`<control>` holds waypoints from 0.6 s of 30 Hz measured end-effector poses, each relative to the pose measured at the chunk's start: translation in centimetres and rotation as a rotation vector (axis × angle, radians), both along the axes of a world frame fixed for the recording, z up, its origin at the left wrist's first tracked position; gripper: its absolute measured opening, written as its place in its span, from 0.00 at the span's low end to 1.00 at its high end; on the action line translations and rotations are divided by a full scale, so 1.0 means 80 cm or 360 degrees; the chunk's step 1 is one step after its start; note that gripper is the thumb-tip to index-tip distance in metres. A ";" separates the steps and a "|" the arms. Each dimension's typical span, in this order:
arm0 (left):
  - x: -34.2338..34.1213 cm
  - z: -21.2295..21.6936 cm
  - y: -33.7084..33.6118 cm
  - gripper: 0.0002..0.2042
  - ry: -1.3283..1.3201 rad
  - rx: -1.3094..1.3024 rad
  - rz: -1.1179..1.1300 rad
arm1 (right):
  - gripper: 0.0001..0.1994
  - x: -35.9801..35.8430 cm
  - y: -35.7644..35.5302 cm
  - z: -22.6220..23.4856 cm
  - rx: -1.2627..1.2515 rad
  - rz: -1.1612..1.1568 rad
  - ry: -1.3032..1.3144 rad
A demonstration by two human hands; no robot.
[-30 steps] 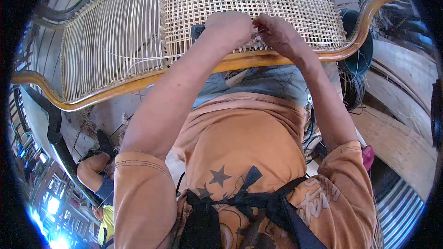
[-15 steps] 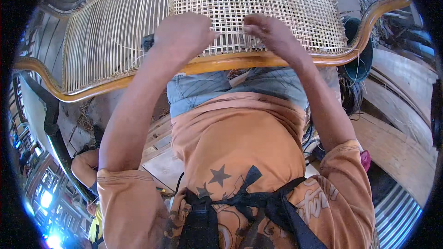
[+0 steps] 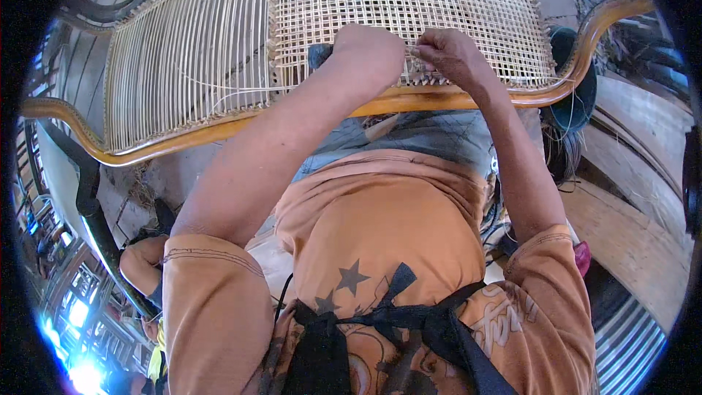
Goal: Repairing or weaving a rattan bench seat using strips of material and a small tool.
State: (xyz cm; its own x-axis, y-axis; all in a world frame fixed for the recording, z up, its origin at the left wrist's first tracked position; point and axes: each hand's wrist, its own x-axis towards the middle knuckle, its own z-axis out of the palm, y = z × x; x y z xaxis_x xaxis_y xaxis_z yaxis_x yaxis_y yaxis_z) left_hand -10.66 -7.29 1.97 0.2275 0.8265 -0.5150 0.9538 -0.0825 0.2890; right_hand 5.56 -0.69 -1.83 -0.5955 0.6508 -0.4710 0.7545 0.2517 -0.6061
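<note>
Wooden planks and a workshop floor spread below me, and closest in are my orange shirt (image 3: 380, 227) and blue-grey lap. Just past my knees the curved wooden frame rail (image 3: 219, 132) runs left to right, its ends bending away from me. Beyond it lies the woven cane panel (image 3: 409, 0), its long axis across my view; the right part is a finished open grid, the left part (image 3: 183, 51) only parallel strands running away from me. My left hand (image 3: 369, 55) is curled nearly closed at the near edge of the weave, over a dark object (image 3: 319, 55) I cannot identify. My right hand (image 3: 450, 55) pinches its fingertips together on the cane at that same edge, almost touching the left. Open weave stretches beyond both hands; a dark bucket (image 3: 574, 80) sits just right of the rail.
</note>
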 end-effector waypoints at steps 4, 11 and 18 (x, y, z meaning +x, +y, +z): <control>0.001 -0.001 -0.010 0.10 -0.0026 0.0008 0.0115 | 0.12 0.004 0.006 -0.004 0.0055 0.0098 0.0098; 0.003 0.011 0.013 0.11 0.0094 -0.0149 0.0006 | 0.12 0.000 0.013 -0.011 -0.0098 0.0036 0.0040; 0.008 -0.016 -0.004 0.12 -0.0037 -0.0032 0.0036 | 0.10 -0.007 0.017 -0.011 -0.0111 0.0127 -0.0137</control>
